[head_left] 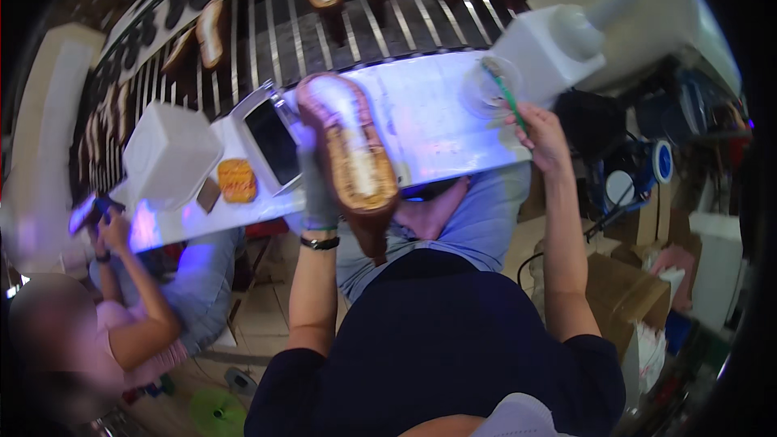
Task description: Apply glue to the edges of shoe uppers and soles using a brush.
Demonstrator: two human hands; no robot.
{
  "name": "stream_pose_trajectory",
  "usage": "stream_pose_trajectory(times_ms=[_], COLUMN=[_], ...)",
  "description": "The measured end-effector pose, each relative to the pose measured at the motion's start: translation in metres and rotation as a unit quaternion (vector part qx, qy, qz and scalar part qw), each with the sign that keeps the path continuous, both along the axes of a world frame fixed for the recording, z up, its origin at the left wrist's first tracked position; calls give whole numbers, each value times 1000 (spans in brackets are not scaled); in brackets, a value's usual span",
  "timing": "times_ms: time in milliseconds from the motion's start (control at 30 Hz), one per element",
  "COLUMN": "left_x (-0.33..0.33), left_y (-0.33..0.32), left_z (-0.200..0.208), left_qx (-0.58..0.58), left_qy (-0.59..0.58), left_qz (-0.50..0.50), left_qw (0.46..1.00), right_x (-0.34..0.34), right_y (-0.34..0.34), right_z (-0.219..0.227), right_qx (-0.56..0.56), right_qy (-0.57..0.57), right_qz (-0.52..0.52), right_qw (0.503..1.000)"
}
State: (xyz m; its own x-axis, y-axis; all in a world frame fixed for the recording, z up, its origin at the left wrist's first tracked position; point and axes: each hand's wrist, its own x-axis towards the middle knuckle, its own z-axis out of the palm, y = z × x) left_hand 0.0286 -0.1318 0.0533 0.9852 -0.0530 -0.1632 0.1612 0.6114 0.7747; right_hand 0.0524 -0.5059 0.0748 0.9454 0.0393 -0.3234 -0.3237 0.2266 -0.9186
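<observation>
My left hand [319,194], in a grey glove, is closed round the side of a brown boot [369,214]. The boot is bottom up, showing a tan underside with a white strip along its middle, and its brown leather part hangs toward my lap. My right hand [544,136] grips a green-handled brush [508,93]. The brush's far end is over a clear round tub [477,100] at the right end of the white table [429,125]. Beside the tub stands a white plastic bottle [538,48] with a long nozzle.
Behind the table runs a slatted metal conveyor [275,32] bearing several similar boots [210,32] and dark soles [175,8]. A dark-screened device [271,133], an orange sponge [237,180] and a white container [170,154] stand left of me. A co-worker [142,307] sits at left. Cardboard boxes [619,291] lie right.
</observation>
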Motion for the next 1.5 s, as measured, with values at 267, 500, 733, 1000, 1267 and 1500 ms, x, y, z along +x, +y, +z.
stream_pose_trajectory(times_ms=[267,500,733,1000,1267,1500], left_x=[2,2,-8,-14,-5,-4], left_y=[-29,-26,-33,-35,-34,-34], left_z=[54,80,97,104,96,105], left_qx=[-27,87,139,360,330,173], left_qy=[30,-46,-125,-175,-192,-151], left_qz=[-82,-95,-123,-105,-95,-130], left_qw=[996,991,975,910,919,965], right_x=[12,-14,-2,25,67,58], right_y=[65,98,105,112,109,91], right_z=[99,131,135,149,152,169], right_qx=[-148,-292,-322,-332,-274,-316], right_qy=[-239,-376,-427,-462,-413,-430], right_qz=[136,199,145,119,170,317], right_qw=[950,856,833,814,852,784])
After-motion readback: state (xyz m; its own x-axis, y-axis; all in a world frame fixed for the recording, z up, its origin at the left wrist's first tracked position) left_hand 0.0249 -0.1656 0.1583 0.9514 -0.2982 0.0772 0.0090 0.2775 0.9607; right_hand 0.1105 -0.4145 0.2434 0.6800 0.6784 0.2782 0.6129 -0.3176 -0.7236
